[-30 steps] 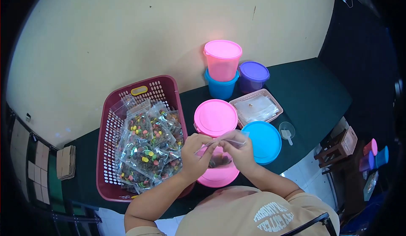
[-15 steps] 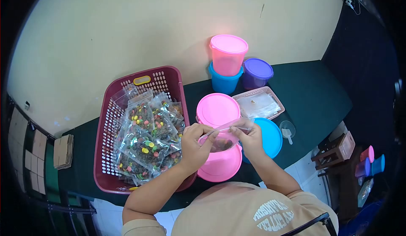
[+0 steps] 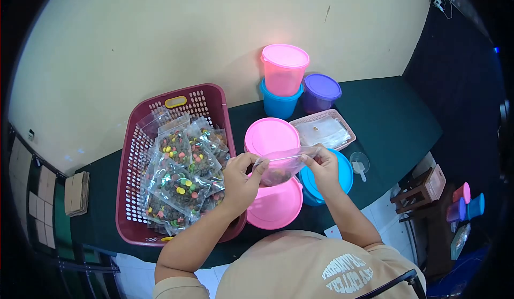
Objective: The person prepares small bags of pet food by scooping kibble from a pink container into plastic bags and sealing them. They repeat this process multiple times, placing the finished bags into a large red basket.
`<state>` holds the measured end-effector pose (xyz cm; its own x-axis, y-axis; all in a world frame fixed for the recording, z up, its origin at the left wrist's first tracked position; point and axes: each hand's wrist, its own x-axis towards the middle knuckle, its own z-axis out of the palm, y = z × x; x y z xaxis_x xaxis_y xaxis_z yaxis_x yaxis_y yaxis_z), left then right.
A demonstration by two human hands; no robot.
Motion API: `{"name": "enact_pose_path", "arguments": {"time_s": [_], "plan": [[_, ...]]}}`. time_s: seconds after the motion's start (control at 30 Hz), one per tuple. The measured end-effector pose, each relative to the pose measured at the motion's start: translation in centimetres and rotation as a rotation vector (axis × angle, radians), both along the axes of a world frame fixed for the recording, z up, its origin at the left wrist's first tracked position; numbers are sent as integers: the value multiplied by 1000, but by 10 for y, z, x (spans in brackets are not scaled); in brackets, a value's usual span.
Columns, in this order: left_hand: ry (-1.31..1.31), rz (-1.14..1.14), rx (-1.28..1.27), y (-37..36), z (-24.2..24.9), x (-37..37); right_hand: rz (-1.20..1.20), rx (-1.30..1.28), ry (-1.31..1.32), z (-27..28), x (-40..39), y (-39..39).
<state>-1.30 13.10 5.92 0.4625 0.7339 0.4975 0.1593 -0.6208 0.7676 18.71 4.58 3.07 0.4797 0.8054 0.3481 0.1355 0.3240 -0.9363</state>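
Note:
A clear zip-lock bag (image 3: pixel 281 170) with some dark contents at its bottom is stretched between my hands. My left hand (image 3: pixel 242 182) pinches its left upper corner, thumb on top. At the opposite end of the bag's top edge, my right hand (image 3: pixel 324 169) has thumb and fingers closed on the plastic. Beneath the bag are a pink lidded tub (image 3: pixel 276 207) and, behind it, another pink lid (image 3: pixel 272 134). A blue lidded tub (image 3: pixel 336 177) stands under my right hand. Whether the bag's seal is closed, I cannot make out.
On the left, a maroon basket (image 3: pixel 124 192) holds many filled bags (image 3: pixel 184 184) of colourful round pieces. Behind are stacked pink (image 3: pixel 285 71) and blue (image 3: pixel 280 105) tubs, a purple tub (image 3: pixel 322 91), and a tray (image 3: pixel 350 137) of flat bags. A clear cup (image 3: pixel 360 161) holds a scoop.
My hands have spread farther apart, the right one sliding right along the bag's top edge. The bag is now pulled wider and flatter. The whole view has shifted slightly.

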Motion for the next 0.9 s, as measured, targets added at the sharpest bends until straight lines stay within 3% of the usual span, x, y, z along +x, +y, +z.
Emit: {"name": "enact_pose_path", "arguments": {"time_s": [0.3,0.4,0.5,0.6,0.67,0.73,0.8,0.83,0.87,0.9], "plan": [[-23,18,55,4,-3,0,-47,-22,-66,-2,14,-4],[-141,-17,-88,5,-4,3,-54,-13,-167,6,16,-7],[-168,3,-67,8,-6,1,-39,22,-188,13,17,-9],[-116,33,111,14,-1,-5,48,23,-193,19,20,-14],[-188,-294,-286,22,-9,-1,204,-33,124,26,23,-17],[-115,-436,-364,17,-3,0,194,-40,140,24,20,-11],[115,-550,-661,3,21,-6,38,81,454,29,14,-6],[99,-531,-658,3,17,-3,143,153,578,17,23,-2],[155,-512,-718,4,8,1,160,147,576,2,23,0],[214,-498,-780,5,1,3,207,-16,771,-4,13,1]]}}
